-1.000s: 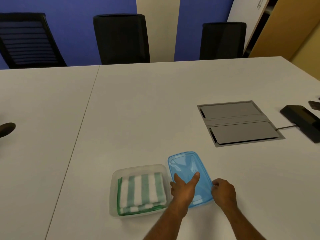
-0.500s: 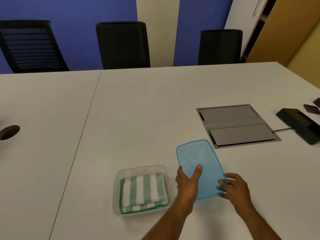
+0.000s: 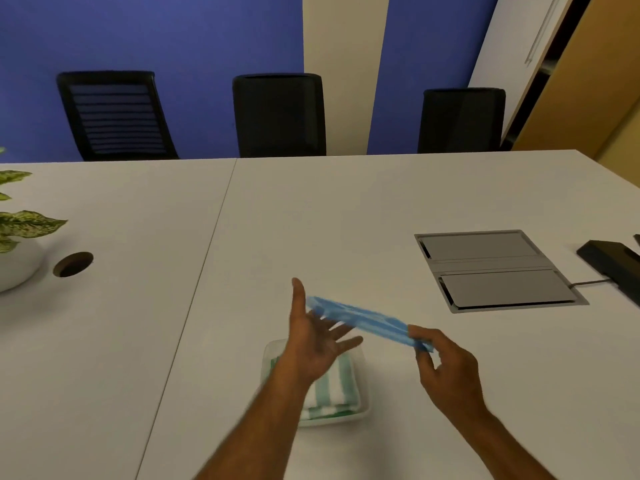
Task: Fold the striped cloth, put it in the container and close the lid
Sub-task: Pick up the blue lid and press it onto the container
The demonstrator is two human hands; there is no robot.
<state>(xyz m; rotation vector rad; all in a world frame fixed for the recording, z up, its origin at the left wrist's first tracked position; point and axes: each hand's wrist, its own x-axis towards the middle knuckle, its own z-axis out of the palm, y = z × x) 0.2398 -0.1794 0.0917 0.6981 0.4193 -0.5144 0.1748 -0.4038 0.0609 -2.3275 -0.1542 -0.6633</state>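
On the white table (image 3: pixel 346 220), low centre, the cloth (image 3: pixel 332 386) lies folded in the container (image 3: pixel 360 403); right hand (image 3: pixel 446 368) fingers pinch the lid (image 3: pixel 360 318), left hand (image 3: pixel 311 341) spread open beneath: level it, align corners, press down.

A white two-panel table (image 3: pixel 346 220) is seen, with a grey rectangular cable hatch (image 3: pixel 491 270) set flush at right. A black flat device (image 3: pixel 613 263) lies just beyond it — cable attached. Left: round grommet hole (image 3: pixel 73 264), variegated potted plant (image 3: pixel 17 233). Three black chairs (image 3: pixel 278 114) are ranged behind.
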